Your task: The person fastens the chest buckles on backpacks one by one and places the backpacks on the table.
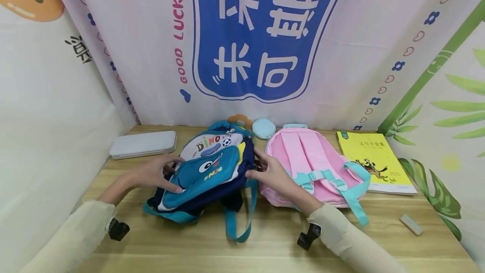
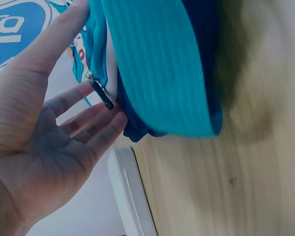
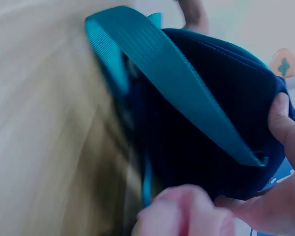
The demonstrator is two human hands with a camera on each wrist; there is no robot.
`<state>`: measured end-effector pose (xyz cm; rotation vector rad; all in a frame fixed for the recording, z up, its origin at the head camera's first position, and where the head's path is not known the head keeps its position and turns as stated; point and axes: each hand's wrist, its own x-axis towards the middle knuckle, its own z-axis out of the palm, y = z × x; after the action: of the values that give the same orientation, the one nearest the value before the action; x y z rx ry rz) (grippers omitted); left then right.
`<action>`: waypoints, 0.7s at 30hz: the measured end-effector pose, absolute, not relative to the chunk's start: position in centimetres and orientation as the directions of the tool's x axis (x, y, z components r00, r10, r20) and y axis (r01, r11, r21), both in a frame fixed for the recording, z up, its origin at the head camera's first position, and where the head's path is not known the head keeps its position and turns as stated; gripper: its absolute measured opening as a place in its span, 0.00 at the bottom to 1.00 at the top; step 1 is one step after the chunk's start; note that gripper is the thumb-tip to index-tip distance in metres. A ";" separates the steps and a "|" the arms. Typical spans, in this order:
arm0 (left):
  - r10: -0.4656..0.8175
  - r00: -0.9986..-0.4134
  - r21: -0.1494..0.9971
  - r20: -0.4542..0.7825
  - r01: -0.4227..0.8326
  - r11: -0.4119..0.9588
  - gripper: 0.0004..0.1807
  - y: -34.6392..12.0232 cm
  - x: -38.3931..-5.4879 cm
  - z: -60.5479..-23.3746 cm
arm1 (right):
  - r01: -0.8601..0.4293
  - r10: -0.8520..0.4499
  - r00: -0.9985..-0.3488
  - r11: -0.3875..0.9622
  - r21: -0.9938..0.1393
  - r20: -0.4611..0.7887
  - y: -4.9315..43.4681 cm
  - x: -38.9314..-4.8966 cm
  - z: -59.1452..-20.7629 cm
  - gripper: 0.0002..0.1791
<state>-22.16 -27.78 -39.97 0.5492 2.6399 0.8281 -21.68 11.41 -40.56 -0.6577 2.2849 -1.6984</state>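
Note:
A teal and navy children's backpack (image 1: 206,172) with a cartoon eye on its front pocket and "DINO" lettering lies tilted on the table. At its left side, my left hand (image 1: 161,174) touches the bag with thumb and fingers spread. In the left wrist view, the fingertips are by a dark zipper pull (image 2: 103,95), beside a wide teal strap (image 2: 157,69). My right hand (image 1: 274,174) grips the bag's right side. The right wrist view shows the thumb (image 3: 280,110) against the navy fabric and a teal strap (image 3: 187,93) looping out.
Right of the bag lies a pink backpack (image 1: 295,146) with teal straps, then a yellow book (image 1: 363,155) and a small eraser-like block (image 1: 411,225). A pale pencil case (image 1: 144,144) sits back left. A light-blue round item (image 1: 263,129) is near the back curtain.

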 end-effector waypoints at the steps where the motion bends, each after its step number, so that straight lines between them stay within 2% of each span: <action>1: 0.454 -0.873 0.607 -0.175 0.267 0.748 0.50 -27.7 -22.1 -40.0 | -0.217 -0.468 -0.880 0.244 -0.945 0.081 11.4 -21.6 -40.3 0.57; 4: 0.465 -0.873 0.629 -0.151 0.278 0.726 0.49 -27.5 -21.9 -40.3 | -0.201 -0.473 -0.878 0.230 -0.952 0.071 11.4 -21.7 -39.4 0.60; 9: 0.467 -0.875 0.664 -0.127 0.275 0.695 0.50 -27.0 -21.6 -40.6 | -0.149 -0.510 -0.857 0.120 -0.981 0.068 11.5 -22.3 -38.2 0.50; 12: 0.474 -0.873 0.694 -0.118 0.269 0.668 0.50 -26.6 -21.6 -40.8 | -0.165 -0.530 -0.843 0.090 -0.982 0.093 11.4 -22.7 -37.5 0.48; 21: 0.504 -0.855 0.784 -0.120 0.230 0.577 0.50 -25.2 -22.0 -41.1 | -0.259 -0.547 -0.822 0.112 -0.959 0.158 10.7 -23.5 -34.1 0.60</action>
<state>-21.99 -25.21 -41.10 0.5988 2.4812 1.1642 -23.45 10.70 -34.11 -0.8009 2.1530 -1.7770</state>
